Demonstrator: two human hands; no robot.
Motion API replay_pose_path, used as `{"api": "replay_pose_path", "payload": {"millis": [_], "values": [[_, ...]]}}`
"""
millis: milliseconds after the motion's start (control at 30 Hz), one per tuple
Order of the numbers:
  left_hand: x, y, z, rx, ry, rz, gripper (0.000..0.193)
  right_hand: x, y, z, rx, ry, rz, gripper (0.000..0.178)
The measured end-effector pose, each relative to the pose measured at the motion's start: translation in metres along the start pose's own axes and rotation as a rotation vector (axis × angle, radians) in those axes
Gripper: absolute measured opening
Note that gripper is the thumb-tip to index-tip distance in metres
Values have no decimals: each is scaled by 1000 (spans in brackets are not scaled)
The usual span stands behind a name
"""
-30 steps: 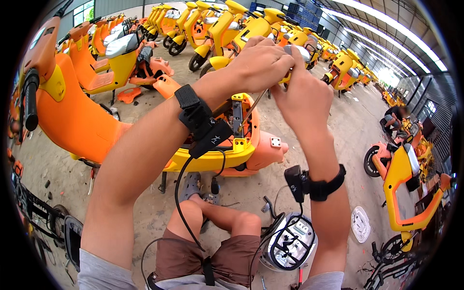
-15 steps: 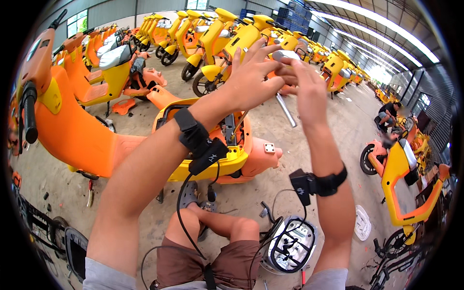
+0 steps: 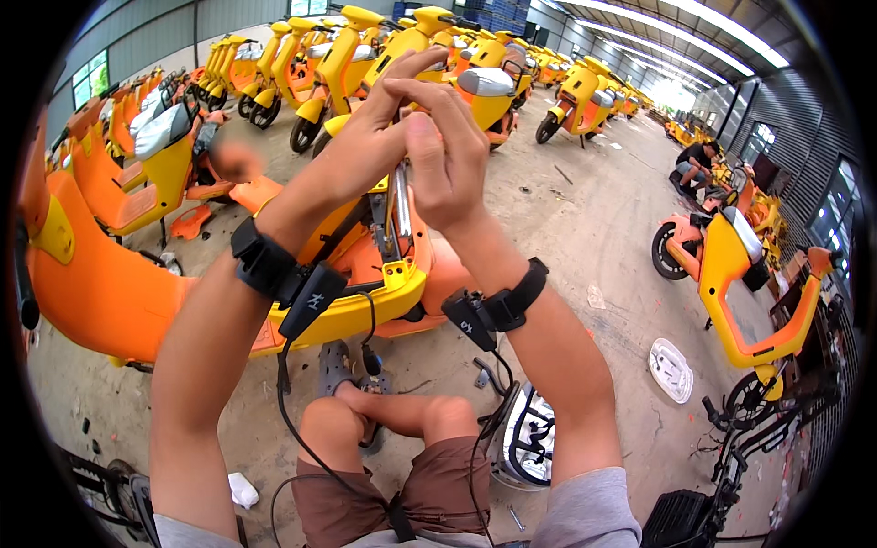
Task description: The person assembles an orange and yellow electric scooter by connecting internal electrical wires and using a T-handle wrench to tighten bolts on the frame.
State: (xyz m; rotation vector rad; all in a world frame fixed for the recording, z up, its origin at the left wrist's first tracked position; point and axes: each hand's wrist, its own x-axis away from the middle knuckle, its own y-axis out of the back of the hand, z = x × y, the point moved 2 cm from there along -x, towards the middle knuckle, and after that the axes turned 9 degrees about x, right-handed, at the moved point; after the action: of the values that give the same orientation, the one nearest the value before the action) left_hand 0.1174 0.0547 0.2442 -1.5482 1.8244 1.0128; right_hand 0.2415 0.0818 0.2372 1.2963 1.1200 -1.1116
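Observation:
My left hand (image 3: 364, 146) and my right hand (image 3: 448, 164) meet above the opened body of an orange and yellow scooter (image 3: 119, 283). My right hand is closed, fingers bent, around the top of a silver metal rod (image 3: 403, 203). The rod points down toward the scooter's open compartment; its upper end is hidden. Stretched fingers of my left hand reach over and behind my right hand, its thumb side close to the right thumb. Each wrist wears a black strap with a cabled device. Yellow trim (image 3: 402, 274) rims the compartment.
By my right knee lies a white and grey helmet-like shell (image 3: 521, 438). A white plastic cover (image 3: 670, 370) lies on the floor. Rows of yellow scooters (image 3: 347, 64) stand behind. Another scooter (image 3: 731, 283) is at right, with a crouching person (image 3: 696, 169) beyond.
The view has turned right, so the scooter sits further left. My hands have come down and closer together, the rod's lower end now over the scooter's compartment.

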Motion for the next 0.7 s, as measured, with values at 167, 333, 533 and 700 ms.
{"api": "replay_pose_path", "payload": {"millis": [167, 333, 533, 700], "values": [[9, 6, 4, -99, -167, -181, 69, 7, -15, -4, -53, 51, -57, 28], [25, 0, 12, -97, -216, -321, 72, -7, -24, -15, -167, 187, 21, 22], [49, 14, -1, 394, 150, -241, 59, -10, -15, -11, -299, -98, 93, 25], [58, 8, -17, -188, -27, -213, 49, -6, -9, -27, -127, -2, 27, 29]]}}
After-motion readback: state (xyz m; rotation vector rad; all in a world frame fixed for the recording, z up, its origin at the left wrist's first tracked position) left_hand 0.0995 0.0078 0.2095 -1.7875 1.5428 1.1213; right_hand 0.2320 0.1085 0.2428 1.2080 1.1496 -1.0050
